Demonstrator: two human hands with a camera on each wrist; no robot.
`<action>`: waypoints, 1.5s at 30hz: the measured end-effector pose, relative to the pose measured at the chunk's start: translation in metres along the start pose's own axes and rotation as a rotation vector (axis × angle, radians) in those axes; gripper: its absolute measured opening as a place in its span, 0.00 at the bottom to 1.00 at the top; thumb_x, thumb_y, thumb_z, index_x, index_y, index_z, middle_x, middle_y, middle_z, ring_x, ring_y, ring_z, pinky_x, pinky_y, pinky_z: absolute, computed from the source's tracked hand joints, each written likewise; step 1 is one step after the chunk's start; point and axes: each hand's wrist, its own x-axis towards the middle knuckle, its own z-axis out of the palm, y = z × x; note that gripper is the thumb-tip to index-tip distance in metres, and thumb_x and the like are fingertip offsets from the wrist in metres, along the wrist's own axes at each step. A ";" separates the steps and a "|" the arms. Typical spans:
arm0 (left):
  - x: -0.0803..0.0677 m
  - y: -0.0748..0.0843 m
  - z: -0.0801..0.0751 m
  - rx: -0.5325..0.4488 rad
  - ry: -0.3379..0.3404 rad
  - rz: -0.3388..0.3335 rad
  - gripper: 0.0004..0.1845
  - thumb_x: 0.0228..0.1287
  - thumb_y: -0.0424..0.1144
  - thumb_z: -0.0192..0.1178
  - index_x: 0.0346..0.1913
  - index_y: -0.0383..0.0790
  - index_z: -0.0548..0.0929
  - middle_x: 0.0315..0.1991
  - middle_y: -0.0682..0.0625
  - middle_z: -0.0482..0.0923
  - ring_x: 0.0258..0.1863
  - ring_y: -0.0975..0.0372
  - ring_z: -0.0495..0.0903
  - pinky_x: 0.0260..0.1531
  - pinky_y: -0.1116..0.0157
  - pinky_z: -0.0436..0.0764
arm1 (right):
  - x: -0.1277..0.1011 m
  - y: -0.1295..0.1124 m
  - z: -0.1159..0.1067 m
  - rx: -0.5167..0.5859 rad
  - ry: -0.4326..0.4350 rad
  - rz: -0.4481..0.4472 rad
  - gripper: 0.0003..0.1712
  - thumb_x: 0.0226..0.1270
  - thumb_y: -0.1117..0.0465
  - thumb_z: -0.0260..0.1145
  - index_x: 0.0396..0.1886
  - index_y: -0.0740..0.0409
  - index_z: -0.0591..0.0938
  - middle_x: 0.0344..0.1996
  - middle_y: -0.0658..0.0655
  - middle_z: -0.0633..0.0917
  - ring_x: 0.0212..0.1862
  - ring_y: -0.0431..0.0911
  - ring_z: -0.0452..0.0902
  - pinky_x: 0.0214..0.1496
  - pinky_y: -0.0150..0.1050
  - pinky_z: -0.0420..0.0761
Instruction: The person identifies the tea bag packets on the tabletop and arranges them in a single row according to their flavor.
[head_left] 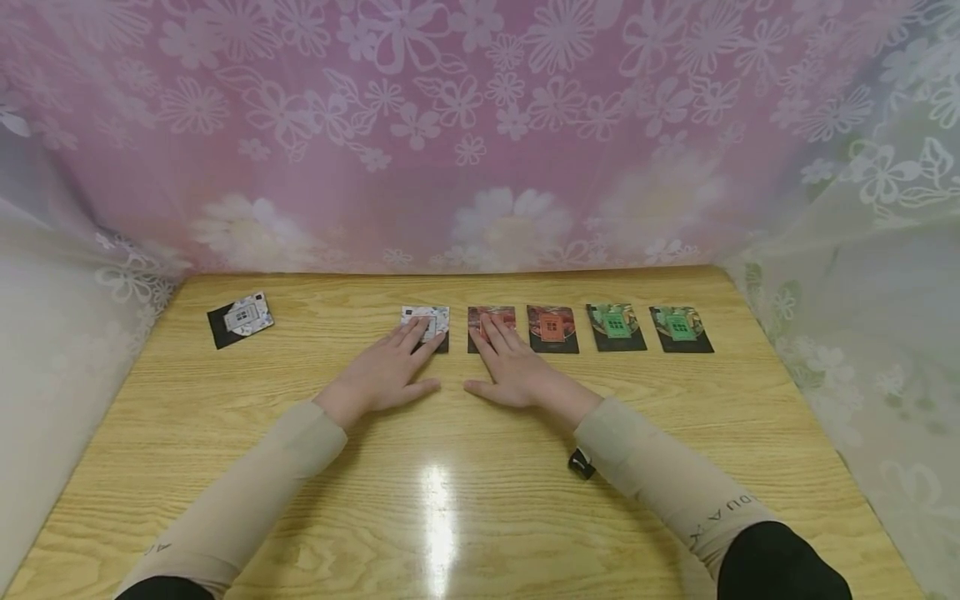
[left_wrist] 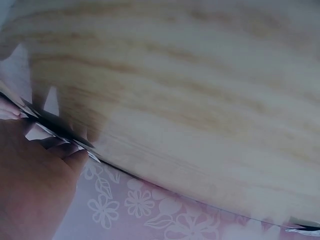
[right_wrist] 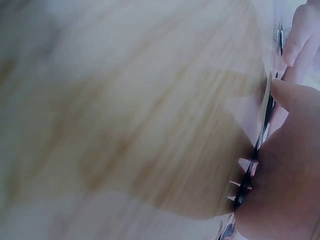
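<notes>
A row of small flat packets lies along the back of the wooden table in the head view. My left hand (head_left: pixel 382 369) has its straight fingertips on a white-and-black packet (head_left: pixel 439 316), partly covering it. Beside it, my right hand (head_left: pixel 517 372) rests extended fingers on a red-and-black packet (head_left: pixel 476 318). Both thumbs point inward at each other, with a gap between. Just right of that hand is a second red-and-black packet (head_left: pixel 553 330). In the left wrist view the left hand (left_wrist: pixel 37 175) reaches a packet's edge; the right wrist view shows the right hand (right_wrist: pixel 285 160) likewise.
Two green-and-black packets (head_left: pixel 617 327) continue the row rightward. Far left, another white-and-black packet (head_left: pixel 241 319) lies tilted. A small black object (head_left: pixel 581 463) sits by the right sleeve. The table (head_left: pixel 375 517) meets a pink floral curtain (head_left: pixel 480 167) at the back and pale curtains at both sides.
</notes>
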 end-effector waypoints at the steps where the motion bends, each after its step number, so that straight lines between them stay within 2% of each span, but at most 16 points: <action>1: 0.000 0.000 0.000 0.000 -0.002 0.000 0.43 0.82 0.64 0.46 0.88 0.45 0.49 0.88 0.36 0.39 0.88 0.44 0.43 0.86 0.46 0.52 | 0.000 0.000 0.000 -0.001 -0.001 0.001 0.56 0.80 0.26 0.46 0.88 0.47 0.30 0.86 0.56 0.25 0.88 0.53 0.18 0.91 0.56 0.39; 14: 0.002 0.002 0.000 0.009 -0.003 0.000 0.43 0.83 0.64 0.45 0.88 0.45 0.49 0.88 0.36 0.39 0.88 0.44 0.41 0.87 0.47 0.50 | 0.001 0.000 0.000 -0.010 -0.010 0.006 0.57 0.79 0.25 0.47 0.87 0.47 0.30 0.86 0.55 0.24 0.87 0.53 0.18 0.91 0.56 0.38; 24: -0.003 -0.005 0.000 -0.005 0.063 0.007 0.42 0.83 0.61 0.47 0.87 0.43 0.50 0.87 0.35 0.42 0.87 0.41 0.45 0.86 0.45 0.51 | 0.002 0.000 0.001 -0.014 0.001 -0.008 0.57 0.79 0.25 0.47 0.87 0.47 0.30 0.86 0.56 0.25 0.88 0.54 0.18 0.91 0.56 0.38; 35: -0.027 -0.035 -0.005 0.066 0.161 0.003 0.39 0.81 0.56 0.53 0.83 0.35 0.61 0.85 0.34 0.53 0.85 0.38 0.51 0.85 0.41 0.53 | 0.002 0.002 0.002 -0.018 0.002 -0.007 0.57 0.80 0.26 0.47 0.88 0.48 0.31 0.86 0.56 0.25 0.88 0.53 0.18 0.91 0.56 0.37; 45: -0.052 -0.084 -0.007 0.125 0.187 -0.070 0.36 0.82 0.51 0.55 0.82 0.34 0.64 0.84 0.32 0.54 0.84 0.38 0.55 0.84 0.40 0.55 | -0.001 0.000 0.000 -0.011 -0.004 -0.006 0.56 0.80 0.26 0.46 0.88 0.48 0.31 0.86 0.56 0.25 0.88 0.54 0.18 0.91 0.56 0.37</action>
